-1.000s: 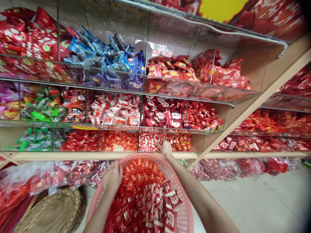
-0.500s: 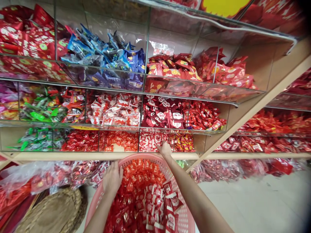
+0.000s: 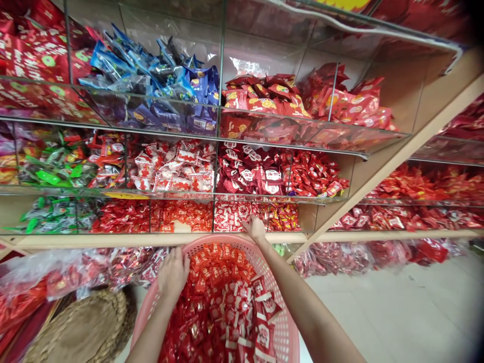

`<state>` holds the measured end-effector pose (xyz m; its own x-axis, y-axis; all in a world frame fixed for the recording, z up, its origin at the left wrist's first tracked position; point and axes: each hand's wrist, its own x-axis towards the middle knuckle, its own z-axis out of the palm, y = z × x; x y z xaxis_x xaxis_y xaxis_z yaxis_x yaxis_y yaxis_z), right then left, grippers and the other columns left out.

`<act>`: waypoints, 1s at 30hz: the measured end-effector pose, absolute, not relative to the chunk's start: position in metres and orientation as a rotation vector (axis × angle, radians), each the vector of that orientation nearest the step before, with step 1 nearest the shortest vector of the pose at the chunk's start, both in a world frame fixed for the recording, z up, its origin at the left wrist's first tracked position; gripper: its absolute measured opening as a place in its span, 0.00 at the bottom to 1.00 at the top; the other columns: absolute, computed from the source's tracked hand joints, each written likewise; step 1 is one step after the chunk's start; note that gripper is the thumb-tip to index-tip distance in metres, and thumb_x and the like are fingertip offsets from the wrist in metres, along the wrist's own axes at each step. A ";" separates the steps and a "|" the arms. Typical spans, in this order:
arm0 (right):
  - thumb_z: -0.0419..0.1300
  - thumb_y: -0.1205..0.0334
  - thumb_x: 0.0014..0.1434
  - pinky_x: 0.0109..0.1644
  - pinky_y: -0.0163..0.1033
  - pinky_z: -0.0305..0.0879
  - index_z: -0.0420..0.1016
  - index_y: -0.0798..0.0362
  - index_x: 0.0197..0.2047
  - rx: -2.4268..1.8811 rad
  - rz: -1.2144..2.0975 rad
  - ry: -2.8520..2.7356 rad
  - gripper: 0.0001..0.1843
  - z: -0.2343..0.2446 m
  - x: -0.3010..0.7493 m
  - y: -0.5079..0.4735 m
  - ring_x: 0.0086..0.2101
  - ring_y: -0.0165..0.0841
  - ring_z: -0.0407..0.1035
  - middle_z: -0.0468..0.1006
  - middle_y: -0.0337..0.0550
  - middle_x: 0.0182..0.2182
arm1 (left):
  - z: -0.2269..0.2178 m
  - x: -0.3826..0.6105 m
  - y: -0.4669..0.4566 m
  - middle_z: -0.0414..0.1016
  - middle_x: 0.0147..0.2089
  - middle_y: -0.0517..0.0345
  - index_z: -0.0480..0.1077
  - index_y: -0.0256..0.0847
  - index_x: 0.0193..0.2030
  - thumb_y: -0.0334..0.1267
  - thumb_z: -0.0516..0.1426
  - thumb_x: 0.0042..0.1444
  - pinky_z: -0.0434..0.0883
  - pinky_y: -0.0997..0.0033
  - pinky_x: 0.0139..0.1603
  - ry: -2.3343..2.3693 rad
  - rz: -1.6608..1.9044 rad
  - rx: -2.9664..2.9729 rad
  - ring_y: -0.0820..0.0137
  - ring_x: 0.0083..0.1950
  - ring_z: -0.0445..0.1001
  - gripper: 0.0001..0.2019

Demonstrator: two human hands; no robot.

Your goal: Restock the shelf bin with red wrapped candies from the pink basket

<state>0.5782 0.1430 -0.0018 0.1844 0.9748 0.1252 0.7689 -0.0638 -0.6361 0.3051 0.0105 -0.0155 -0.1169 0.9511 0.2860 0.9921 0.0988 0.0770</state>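
Reaching into the lowest clear acrylic bin [image 3: 181,227], the right hand [image 3: 255,228] touches red-and-white candy packets [image 3: 231,217], its grip unclear; the open left hand [image 3: 173,275] hovers at the rim of a pink plastic mesh basket [image 3: 286,327] of red-wrapped sweets [image 3: 215,312]. Pressing harder could spill the packets over the bin's low lip.

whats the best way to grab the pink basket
Probably by the top rim of the pink plastic basket, coming from above on the left side, near the left hand. The rim stands clear of the heaped red packets, while the perforated wall looks likelier to flex.
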 end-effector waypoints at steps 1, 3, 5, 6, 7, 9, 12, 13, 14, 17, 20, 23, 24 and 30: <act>0.59 0.57 0.52 0.29 0.32 0.55 0.67 0.52 0.28 -1.841 0.467 -1.630 0.08 -0.001 0.579 0.142 0.25 0.29 0.64 0.71 0.39 0.24 | -0.015 0.305 0.010 0.74 0.43 0.46 0.65 0.33 0.51 0.41 0.42 0.61 0.65 0.63 0.44 -2.198 -0.373 -1.967 0.61 0.44 0.71 0.19; 0.57 0.54 0.55 0.28 0.32 0.56 0.66 0.53 0.30 -1.775 0.486 -1.614 0.11 0.003 0.580 0.139 0.24 0.28 0.61 0.69 0.37 0.23 | -0.015 0.305 0.010 0.74 0.42 0.46 0.65 0.34 0.51 0.41 0.42 0.61 0.64 0.63 0.43 -2.198 -0.368 -1.961 0.61 0.44 0.71 0.19; 0.54 0.50 0.56 0.27 0.32 0.56 0.65 0.53 0.31 -1.693 0.525 -1.591 0.14 0.009 0.579 0.132 0.23 0.28 0.59 0.67 0.37 0.22 | -0.015 0.305 0.010 0.74 0.42 0.46 0.66 0.34 0.50 0.41 0.41 0.61 0.64 0.63 0.42 -2.202 -0.367 -1.957 0.61 0.43 0.71 0.19; 0.54 0.48 0.56 0.28 0.32 0.57 0.65 0.53 0.31 -1.622 0.557 -1.581 0.15 0.013 0.577 0.125 0.24 0.28 0.59 0.66 0.36 0.23 | -0.015 0.305 0.010 0.74 0.42 0.46 0.66 0.34 0.49 0.41 0.41 0.61 0.64 0.64 0.42 -2.203 -0.367 -1.954 0.61 0.42 0.71 0.19; 0.55 0.47 0.56 0.28 0.33 0.58 0.64 0.52 0.30 -1.533 0.590 -1.580 0.16 0.018 0.575 0.117 0.25 0.28 0.58 0.65 0.37 0.23 | -0.015 0.305 0.010 0.74 0.42 0.46 0.66 0.34 0.49 0.41 0.42 0.60 0.64 0.64 0.42 -2.202 -0.366 -1.952 0.62 0.42 0.71 0.19; 0.57 0.46 0.54 0.31 0.34 0.59 0.63 0.52 0.29 -1.343 0.666 -1.616 0.17 0.026 0.567 0.097 0.27 0.29 0.59 0.65 0.38 0.25 | -0.015 0.305 0.010 0.73 0.42 0.46 0.66 0.34 0.49 0.41 0.42 0.60 0.64 0.64 0.42 -2.200 -0.359 -1.947 0.62 0.42 0.71 0.19; 0.58 0.46 0.54 0.31 0.34 0.58 0.63 0.51 0.29 -1.207 0.885 -1.754 0.17 0.033 0.554 0.060 0.27 0.30 0.59 0.65 0.37 0.25 | -0.014 0.306 0.010 0.74 0.42 0.46 0.66 0.34 0.49 0.41 0.42 0.60 0.64 0.64 0.42 -2.208 -0.348 -1.954 0.62 0.42 0.71 0.19; 0.58 0.47 0.54 0.29 0.34 0.57 0.63 0.50 0.29 -1.196 0.987 -1.807 0.16 0.033 0.550 0.049 0.26 0.29 0.58 0.65 0.36 0.24 | -0.014 0.306 0.010 0.74 0.42 0.46 0.66 0.34 0.49 0.41 0.41 0.60 0.64 0.64 0.42 -2.212 -0.349 -1.956 0.62 0.42 0.71 0.19; 0.58 0.48 0.54 0.28 0.33 0.56 0.63 0.50 0.29 -1.192 1.080 -1.866 0.14 0.031 0.547 0.040 0.25 0.29 0.58 0.65 0.35 0.23 | -0.014 0.306 0.010 0.74 0.42 0.46 0.66 0.34 0.49 0.41 0.41 0.60 0.64 0.63 0.42 -2.215 -0.353 -1.958 0.61 0.42 0.71 0.19; 0.61 0.55 0.52 0.26 0.32 0.53 0.66 0.51 0.28 -1.214 1.177 -2.118 0.10 0.020 0.540 0.018 0.24 0.28 0.58 0.66 0.34 0.23 | -0.013 0.306 0.010 0.74 0.41 0.45 0.66 0.33 0.48 0.41 0.41 0.60 0.64 0.63 0.42 -2.208 -0.359 -1.964 0.60 0.42 0.71 0.19; 0.62 0.60 0.50 0.26 0.31 0.50 0.70 0.52 0.28 -1.264 1.142 -2.370 0.06 0.007 0.535 0.005 0.25 0.27 0.59 0.69 0.35 0.24 | -0.013 0.306 0.009 0.74 0.41 0.45 0.66 0.33 0.48 0.41 0.41 0.61 0.64 0.63 0.42 -2.189 -0.354 -1.961 0.60 0.42 0.71 0.19; 0.63 0.59 0.50 0.27 0.31 0.51 0.73 0.51 0.30 -1.279 1.109 -2.517 0.05 -0.004 0.527 -0.003 0.27 0.28 0.63 0.72 0.35 0.26 | -0.013 0.306 0.009 0.74 0.42 0.46 0.65 0.33 0.50 0.40 0.41 0.61 0.64 0.64 0.42 -2.170 -0.359 -1.959 0.61 0.43 0.71 0.19; 0.63 0.59 0.50 0.28 0.31 0.52 0.74 0.51 0.31 -1.264 1.094 -2.557 0.06 -0.008 0.525 -0.004 0.28 0.29 0.64 0.73 0.35 0.27 | -0.012 0.306 0.008 0.74 0.42 0.46 0.65 0.33 0.50 0.40 0.41 0.61 0.64 0.64 0.42 -2.166 -0.358 -1.961 0.61 0.43 0.71 0.19; 0.65 0.58 0.49 0.31 0.31 0.56 0.75 0.50 0.32 -1.291 1.081 -2.692 0.07 -0.016 0.510 -0.002 0.33 0.31 0.67 0.76 0.37 0.32 | -0.011 0.306 0.008 0.74 0.43 0.47 0.65 0.34 0.50 0.40 0.42 0.61 0.63 0.65 0.42 -2.169 -0.339 -1.952 0.61 0.43 0.71 0.18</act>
<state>0.5100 -0.0025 -0.0158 -0.6689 0.6778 -0.3053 0.7006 0.4375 -0.5637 0.3063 0.0081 -0.0111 -0.1051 0.9477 0.3012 0.9945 0.0994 0.0341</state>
